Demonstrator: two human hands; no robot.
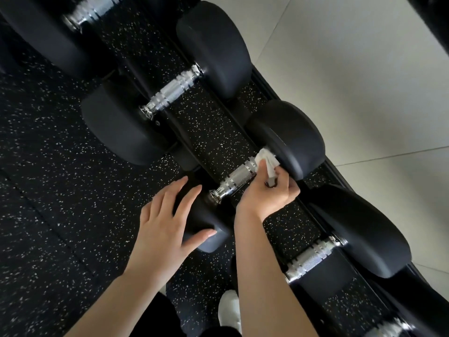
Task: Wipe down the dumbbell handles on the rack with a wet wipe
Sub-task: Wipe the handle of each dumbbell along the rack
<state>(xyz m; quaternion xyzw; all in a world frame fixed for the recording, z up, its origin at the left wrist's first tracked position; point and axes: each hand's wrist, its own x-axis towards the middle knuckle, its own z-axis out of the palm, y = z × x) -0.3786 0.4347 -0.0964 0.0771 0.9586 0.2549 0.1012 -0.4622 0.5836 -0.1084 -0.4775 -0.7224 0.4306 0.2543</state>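
Two hands: right hand pinches crumpled white wet wipe on knurled chrome dumbbell handle; left hand rests open on black rubber dumbbell head.
Surface below grip: black speckled rubber floor.
Beyond grip: pale grey tiled floor.

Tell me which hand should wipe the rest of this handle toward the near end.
Right. The right hand already holds the wet wipe against the handle; the left hand rests flat on the near dumbbell head, likely steadying it.

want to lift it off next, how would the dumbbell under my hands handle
Probably heavy: the dumbbell has thick black heads and a steel handle. The ridged chrome should grip well, perhaps slicker where the wet wipe passed. Rounded heads might roll once off the rack.
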